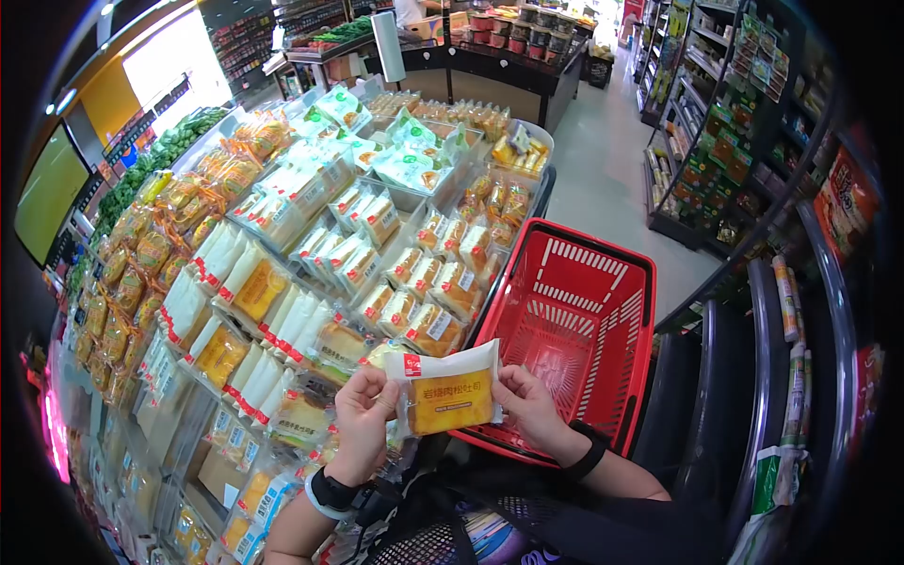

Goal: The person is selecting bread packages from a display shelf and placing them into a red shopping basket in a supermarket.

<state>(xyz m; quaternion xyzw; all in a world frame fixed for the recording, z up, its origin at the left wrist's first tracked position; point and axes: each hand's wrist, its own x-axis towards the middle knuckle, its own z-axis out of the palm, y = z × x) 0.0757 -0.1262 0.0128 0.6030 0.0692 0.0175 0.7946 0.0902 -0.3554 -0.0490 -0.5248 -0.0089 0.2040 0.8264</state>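
Bread packet [450, 394] at lower centre is pinched at opposite ends by left hand [363, 424] and right hand [533, 411]; one loosened pinch could drop it.

The bread packet [450, 390] – white on top, golden below (red label at one corner) – bears dark lettering. It's held up, slightly tilted, between both hands [365, 411].
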